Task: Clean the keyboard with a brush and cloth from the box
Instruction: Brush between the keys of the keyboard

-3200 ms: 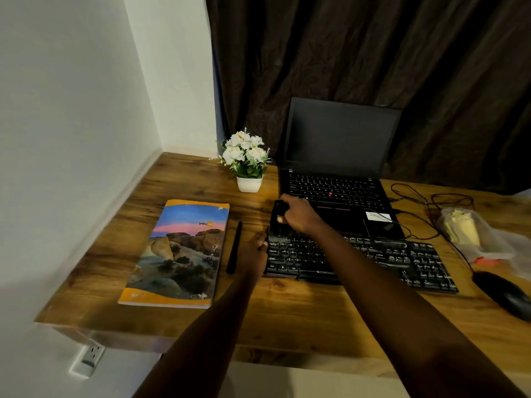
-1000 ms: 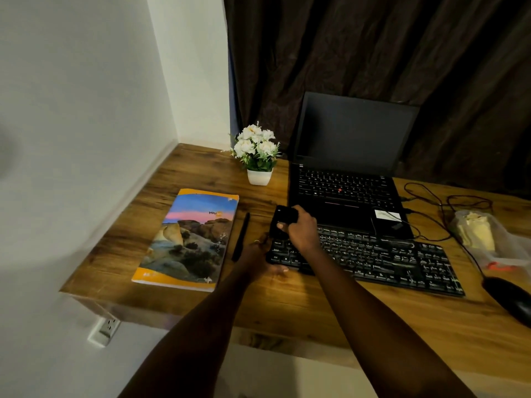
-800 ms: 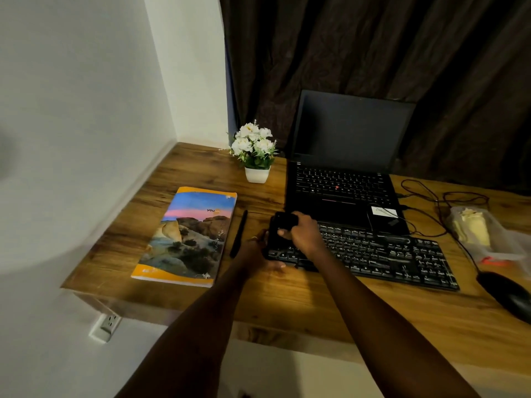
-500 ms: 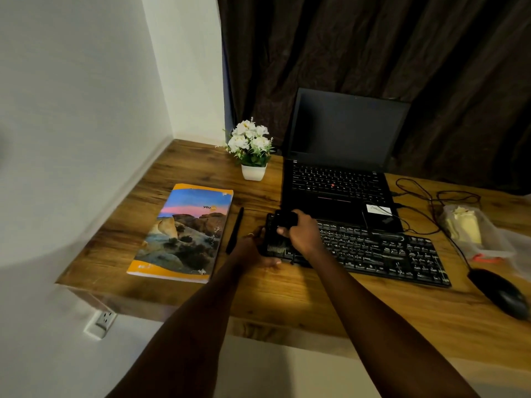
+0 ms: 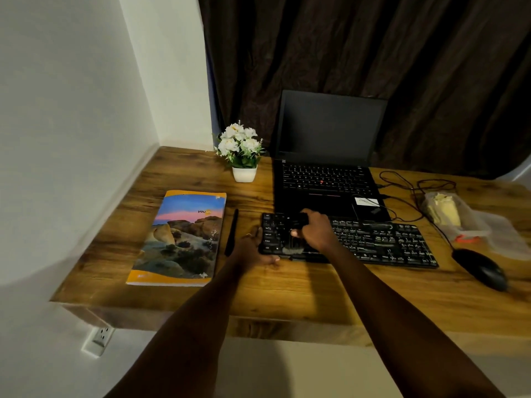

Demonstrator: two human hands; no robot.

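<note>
The black keyboard (image 5: 373, 242) lies flat on the wooden desk (image 5: 287, 291). The right hand (image 5: 316, 231) is over the left part of the keyboard. Its fingers are curled tight round a small black brush (image 5: 298, 222). The top of the brush sticks out of the fist toward the back of the keyboard, and the low end reaches down onto the keys near the front edge. The left hand (image 5: 253, 251) holds the keyboard's left front corner, with the thumb along the front edge. A black pen (image 5: 231, 237) lies just left of the keyboard, and a book (image 5: 181, 239) lies further left. An open laptop (image 5: 324, 179) sits right behind the keyboard. A black mouse (image 5: 479, 268) lies to the right of the keyboard.
</note>
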